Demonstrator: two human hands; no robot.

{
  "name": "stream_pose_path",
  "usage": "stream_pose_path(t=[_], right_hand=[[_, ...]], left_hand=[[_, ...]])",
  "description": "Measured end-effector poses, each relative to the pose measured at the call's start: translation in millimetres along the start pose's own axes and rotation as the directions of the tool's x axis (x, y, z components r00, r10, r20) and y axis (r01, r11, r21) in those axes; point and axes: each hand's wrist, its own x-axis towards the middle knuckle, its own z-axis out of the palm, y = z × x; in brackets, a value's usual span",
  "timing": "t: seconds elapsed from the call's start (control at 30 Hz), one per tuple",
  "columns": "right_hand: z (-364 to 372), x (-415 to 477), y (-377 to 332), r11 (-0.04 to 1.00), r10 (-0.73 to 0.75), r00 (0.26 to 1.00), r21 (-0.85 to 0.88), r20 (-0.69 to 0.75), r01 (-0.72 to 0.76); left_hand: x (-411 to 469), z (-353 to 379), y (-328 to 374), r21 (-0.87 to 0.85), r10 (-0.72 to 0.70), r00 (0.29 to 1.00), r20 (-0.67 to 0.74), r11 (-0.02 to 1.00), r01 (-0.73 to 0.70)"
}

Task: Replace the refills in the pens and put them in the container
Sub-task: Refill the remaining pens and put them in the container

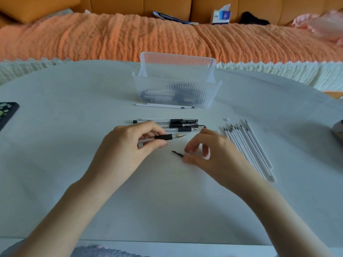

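Clear gel pen w/ black rubber grip & gold tip: gripped in left hand, level just above white table, tip pointing right. Right hand pinches small pen cap w/ black clip, low over table, near pen tip. Three more clear pens lie just behind hands. Row of white refills at right. Clear ribbed plastic container farther back, pens inside; a few loose refills just in front.

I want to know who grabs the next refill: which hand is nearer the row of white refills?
Right. The right hand sits just left of the refills, close beside them; the left hand is farther left, holding a pen.
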Motion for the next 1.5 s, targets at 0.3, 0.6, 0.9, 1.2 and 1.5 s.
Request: stream_pose_path(t=[0.3,0.6,0.9,1.2,1.5], right_hand=[[-23,3,7,0.961,0.054,0.998,0.271,-0.021,-0.046],[-21,3,-3,0.938,0.014,1.000,0.347,-0.024,-0.004],[-13,3,-9,0.926,-0.023,0.999,0.376,-0.025,0.031],[-3,4,-9,0.920,-0.014,0.994,0.387,-0.105,0.054],[-7,8,-11,0.924,-0.033,0.988,0.372,-0.153,0.088]], left_hand=[[1,-6,-4,0.030,0.023,1.000,0.011,0.999,-0.023],[0,-2,-3,0.023,0.044,0.998,0.055,0.999,-0.045],[-2,2,5,-0.051,0.060,0.994,0.091,0.997,-0.055],[-3,3,10,-0.043,0.089,0.992,0.088,0.995,-0.086],[0,4,6,-0.057,0.025,0.998,0.063,0.998,-0.021]])
